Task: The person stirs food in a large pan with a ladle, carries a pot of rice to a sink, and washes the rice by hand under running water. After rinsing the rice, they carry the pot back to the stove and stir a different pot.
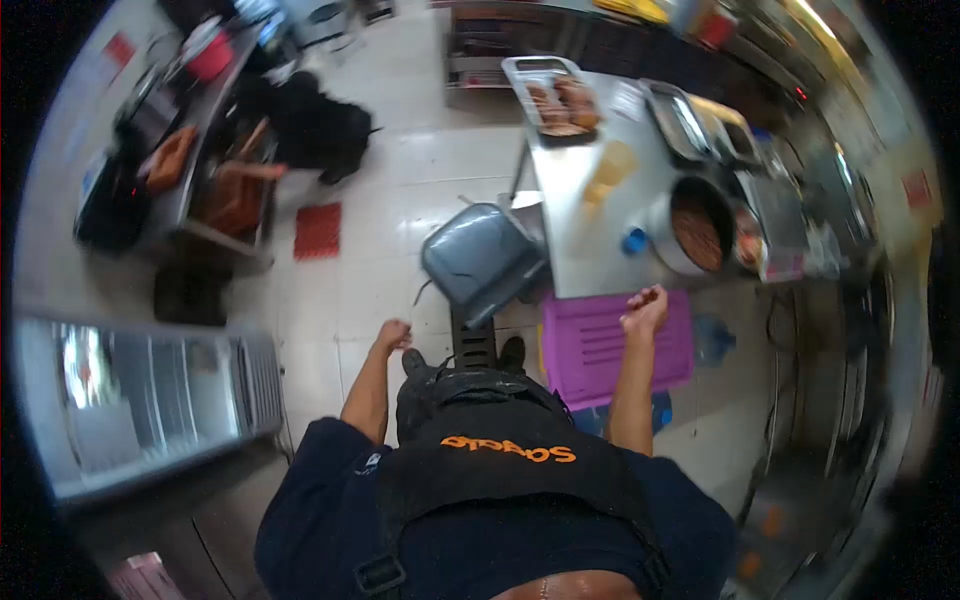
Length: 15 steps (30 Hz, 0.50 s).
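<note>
My left hand point(395, 334) hangs over the tiled floor with its fingers curled in and nothing visible in it. Ahead of it stands a grey plastic chair point(478, 255). My right hand point(645, 311) is raised above a purple slotted plastic lid or crate point(618, 352), close to the near edge of the steel table point(585, 262). Its fingers are loosely bent and partly apart, with nothing seen in them. On that table near my right hand are a blue cap-like object point(635, 241) and a large pot point(699, 234) with brown contents.
A tray of browned food point(560, 105) sits at the table's far end, with metal trays point(677, 120) to the right. At left are a glass-topped freezer point(150, 405), a worktable and a dark-clothed person point(325, 130) bending. A red mat point(318, 231) lies on the floor.
</note>
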Each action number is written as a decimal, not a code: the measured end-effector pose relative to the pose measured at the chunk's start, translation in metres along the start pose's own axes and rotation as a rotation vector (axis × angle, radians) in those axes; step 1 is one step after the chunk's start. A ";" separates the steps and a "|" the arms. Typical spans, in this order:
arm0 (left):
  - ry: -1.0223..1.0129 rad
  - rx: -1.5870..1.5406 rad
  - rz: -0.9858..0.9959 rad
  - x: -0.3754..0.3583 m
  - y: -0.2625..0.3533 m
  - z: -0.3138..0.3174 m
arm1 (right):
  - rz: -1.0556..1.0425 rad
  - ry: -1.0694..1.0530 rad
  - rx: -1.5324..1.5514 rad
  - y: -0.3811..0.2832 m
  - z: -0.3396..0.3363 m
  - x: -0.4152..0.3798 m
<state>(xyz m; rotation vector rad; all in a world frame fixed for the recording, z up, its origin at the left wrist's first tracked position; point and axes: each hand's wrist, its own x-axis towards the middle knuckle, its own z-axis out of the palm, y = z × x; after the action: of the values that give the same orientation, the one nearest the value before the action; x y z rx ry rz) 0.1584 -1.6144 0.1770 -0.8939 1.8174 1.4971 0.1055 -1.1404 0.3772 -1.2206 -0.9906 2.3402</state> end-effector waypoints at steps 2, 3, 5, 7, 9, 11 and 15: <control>-0.010 -0.067 0.111 -0.002 0.006 -0.016 | 0.203 -0.342 -0.021 0.061 0.045 -0.049; -0.006 -0.094 0.105 -0.008 0.008 -0.027 | 0.335 -0.534 -0.025 0.093 0.065 -0.075; 0.009 -0.128 0.102 -0.017 0.002 -0.061 | 0.379 -0.858 -0.207 0.132 0.130 -0.157; 0.020 -0.243 0.057 -0.023 -0.020 -0.099 | 0.403 -1.311 -0.220 0.153 0.187 -0.228; 0.057 -0.266 0.045 -0.022 -0.046 -0.145 | 0.357 -1.699 -0.118 0.155 0.236 -0.292; 0.143 -0.243 -0.106 -0.028 -0.063 -0.183 | 0.245 -1.927 0.104 0.134 0.271 -0.361; 0.142 -0.278 -0.095 0.030 -0.078 -0.243 | -0.007 -2.265 0.528 0.125 0.321 -0.435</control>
<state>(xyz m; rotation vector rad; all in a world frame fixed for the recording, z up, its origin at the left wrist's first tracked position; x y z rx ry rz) 0.1953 -1.8670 0.1501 -1.2303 1.6616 1.6888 0.1029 -1.6104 0.6712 2.0879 -0.3896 2.7228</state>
